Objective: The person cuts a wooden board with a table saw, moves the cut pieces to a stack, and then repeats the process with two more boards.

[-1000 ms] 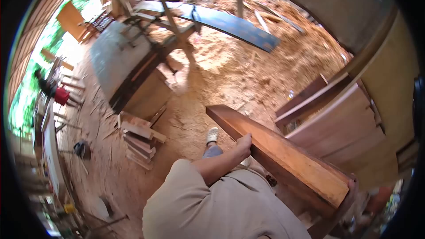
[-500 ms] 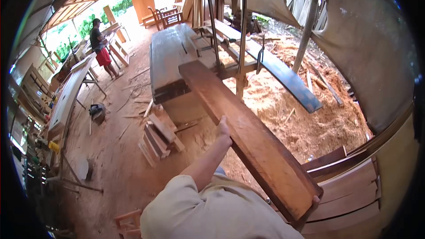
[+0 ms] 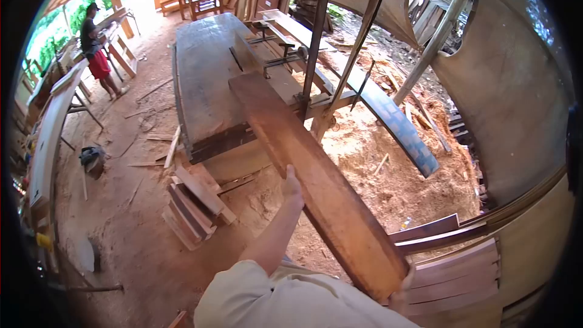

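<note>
A long, thick wooden board slants across the middle of the view, from my body up to a large work table. Its far end overlaps the table's near edge. My left hand is closed on the board's left edge about halfway along, thumb up on its side. At the near right corner my right hand grips the end, slightly blurred and with most fingers hidden behind the wood. A metal fence and clamp parts stand on the table beyond the board.
A pile of wood offcuts lies on the dirt floor at left. Upright posts rise beside the table. A blue-patterned plank extends over sawdust at right. Stacked boards lie near my right side. Another person stands at a far-left bench.
My view has turned and shifted, bringing the table nearer. The board has moved forward with both hands on it, its far end now further over the table.
</note>
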Motion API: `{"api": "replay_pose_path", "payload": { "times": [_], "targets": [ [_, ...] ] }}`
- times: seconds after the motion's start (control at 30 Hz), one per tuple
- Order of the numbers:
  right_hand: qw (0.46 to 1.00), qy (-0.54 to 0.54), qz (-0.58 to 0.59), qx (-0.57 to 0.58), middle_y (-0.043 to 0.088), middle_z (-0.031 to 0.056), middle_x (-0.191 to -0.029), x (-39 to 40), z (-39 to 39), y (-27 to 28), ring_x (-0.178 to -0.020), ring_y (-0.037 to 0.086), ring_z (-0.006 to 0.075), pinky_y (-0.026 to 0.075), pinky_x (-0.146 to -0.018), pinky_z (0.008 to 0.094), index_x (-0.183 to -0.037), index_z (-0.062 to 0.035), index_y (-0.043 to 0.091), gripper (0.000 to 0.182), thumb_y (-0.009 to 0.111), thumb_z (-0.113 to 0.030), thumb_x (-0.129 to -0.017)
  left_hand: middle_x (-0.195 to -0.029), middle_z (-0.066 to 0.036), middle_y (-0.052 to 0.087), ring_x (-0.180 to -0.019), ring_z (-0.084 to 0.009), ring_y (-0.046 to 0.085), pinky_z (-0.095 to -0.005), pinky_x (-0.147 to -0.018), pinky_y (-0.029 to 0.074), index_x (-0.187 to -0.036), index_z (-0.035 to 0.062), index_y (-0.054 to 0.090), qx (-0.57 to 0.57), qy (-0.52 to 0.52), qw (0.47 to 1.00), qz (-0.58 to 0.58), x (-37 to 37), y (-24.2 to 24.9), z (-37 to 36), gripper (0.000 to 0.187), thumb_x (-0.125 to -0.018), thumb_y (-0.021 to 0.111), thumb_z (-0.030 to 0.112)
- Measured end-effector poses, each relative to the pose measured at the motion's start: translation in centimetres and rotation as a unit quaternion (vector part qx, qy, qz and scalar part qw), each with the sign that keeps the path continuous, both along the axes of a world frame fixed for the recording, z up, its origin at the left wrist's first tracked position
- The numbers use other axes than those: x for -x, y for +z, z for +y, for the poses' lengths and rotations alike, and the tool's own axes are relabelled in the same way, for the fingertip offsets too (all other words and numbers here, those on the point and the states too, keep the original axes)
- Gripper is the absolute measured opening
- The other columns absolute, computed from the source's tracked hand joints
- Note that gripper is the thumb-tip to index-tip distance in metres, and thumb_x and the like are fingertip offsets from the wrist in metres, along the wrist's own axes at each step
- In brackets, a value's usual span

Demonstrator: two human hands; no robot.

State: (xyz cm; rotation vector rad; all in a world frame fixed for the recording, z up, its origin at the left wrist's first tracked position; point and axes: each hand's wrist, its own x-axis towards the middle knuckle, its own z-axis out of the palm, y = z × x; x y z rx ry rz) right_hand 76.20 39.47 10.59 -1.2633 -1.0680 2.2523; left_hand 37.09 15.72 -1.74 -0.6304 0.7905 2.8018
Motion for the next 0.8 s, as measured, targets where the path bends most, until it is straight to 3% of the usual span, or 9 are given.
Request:
{"api": "replay_pose_path", "payload": {
  "times": [0.1, 0.17, 0.27, 0.37, 0.47, 0.57, 0.63, 0.73, 0.8],
  "targets": [
    [0.998, -0.001, 0.023, 0.056, 0.061, 0.0169, -0.129, 1.0, -1.9, -2.1, -0.119, 0.058, 0.0332, 0.049, -0.101, 0.0446, -0.134, -0.0025, 0.055, 0.076, 0.035, -0.065, -0.096, -0.124, -0.014, 0.062, -0.109, -0.0279, 0.064, -0.0395, -0.095, 0.053, -0.132, -0.0052, 0.050, 0.041, -0.002, 0.998, -0.051, 0.3, 3.0, -2.3, 0.060, -0.098, 0.056, 0.044],
    [0.996, -0.012, 0.013, 0.087, 0.062, 0.0171, -0.127, 1.1, -3.8, -2.0, -0.119, 0.059, 0.0329, 0.050, -0.101, 0.0451, -0.133, -0.0031, 0.056, 0.076, 0.034, -0.066, -0.096, -0.124, -0.014, 0.063, -0.110, -0.0276, 0.064, -0.0393, -0.095, 0.053, -0.133, -0.0049, 0.050, 0.025, -0.020, 0.999, -0.037, 1.2, 1.2, -3.0, 0.060, -0.098, 0.056, 0.043],
    [0.995, -0.045, -0.027, 0.084, 0.063, 0.0158, -0.126, 2.5, -6.8, -1.0, -0.119, 0.059, 0.0326, 0.049, -0.101, 0.0461, -0.130, -0.0042, 0.058, 0.067, 0.040, -0.060, -0.097, -0.124, -0.015, 0.063, -0.111, -0.0280, 0.064, -0.0393, -0.097, 0.052, -0.132, -0.0051, 0.051, 0.022, -0.061, 0.996, -0.060, 2.0, 1.5, -4.6, 0.062, -0.098, 0.055, 0.046],
    [0.997, -0.030, -0.017, 0.070, 0.063, 0.0151, -0.127, 1.7, -7.0, -3.1, -0.118, 0.060, 0.0324, 0.049, -0.101, 0.0474, -0.129, -0.0044, 0.059, 0.059, 0.049, -0.052, -0.097, -0.123, -0.015, 0.064, -0.111, -0.0289, 0.064, -0.0390, -0.098, 0.051, -0.133, -0.0062, 0.050, 0.119, -0.059, 0.989, -0.073, 1.7, 3.9, -5.0, 0.066, -0.097, 0.054, 0.049],
    [0.980, -0.063, -0.008, 0.187, 0.063, 0.0136, -0.128, 1.2, -7.7, -5.1, -0.118, 0.060, 0.0319, 0.049, -0.101, 0.0470, -0.129, -0.0045, 0.059, 0.052, 0.054, -0.045, -0.097, -0.129, -0.015, 0.062, -0.112, -0.0307, 0.063, -0.0428, -0.099, 0.051, -0.136, 0.0003, 0.050, 0.145, -0.098, 0.979, -0.101, 2.1, 2.8, -6.3, 0.061, -0.100, 0.048, 0.049],
    [0.981, -0.067, -0.011, 0.182, 0.063, 0.0115, -0.127, 1.7, -9.3, -4.4, -0.116, 0.060, 0.0298, 0.050, -0.100, 0.0459, -0.129, -0.0045, 0.059, 0.044, 0.056, -0.036, -0.098, -0.129, -0.014, 0.062, -0.114, -0.0292, 0.063, -0.0411, -0.100, 0.049, -0.135, -0.0003, 0.051, 0.210, -0.081, 0.968, -0.110, 3.0, -1.6, -7.2, 0.060, -0.100, 0.048, 0.049],
    [0.993, -0.055, -0.106, 0.010, 0.064, 0.0093, -0.125, 1.8, -9.9, -4.5, -0.114, 0.061, 0.0276, 0.050, -0.099, 0.0442, -0.128, -0.0039, 0.060, 0.037, 0.060, -0.027, -0.098, -0.129, -0.013, 0.062, -0.114, -0.0276, 0.062, -0.0391, -0.100, 0.048, -0.134, -0.0004, 0.052, 0.266, -0.086, 0.957, -0.078, 3.0, -2.0, -7.5, 0.060, -0.100, 0.047, 0.049],
    [0.989, -0.083, -0.121, 0.009, 0.065, 0.0090, -0.122, 2.6, -9.8, -3.9, -0.113, 0.061, 0.0265, 0.050, -0.098, 0.0441, -0.127, -0.0030, 0.060, 0.036, 0.064, -0.022, -0.096, -0.138, -0.020, 0.055, -0.123, -0.0291, 0.057, -0.0363, -0.106, 0.042, -0.137, -0.0090, 0.049, 0.309, -0.165, 0.935, -0.063, 3.1, -0.8, -8.8, 0.079, -0.097, 0.048, 0.059],
    [0.988, -0.089, -0.122, 0.024, 0.065, 0.0091, -0.122, 4.5, -9.9, -1.4, -0.113, 0.061, 0.0268, 0.050, -0.098, 0.0438, -0.126, -0.0028, 0.061, 0.036, 0.064, -0.023, -0.096, -0.145, -0.025, 0.047, -0.134, -0.0332, 0.046, -0.0372, -0.112, 0.035, -0.138, -0.0109, 0.047, 0.438, -0.202, 0.876, -0.012, 6.5, -2.2, -10.6, 0.084, -0.097, 0.047, 0.062]
  ]
}}
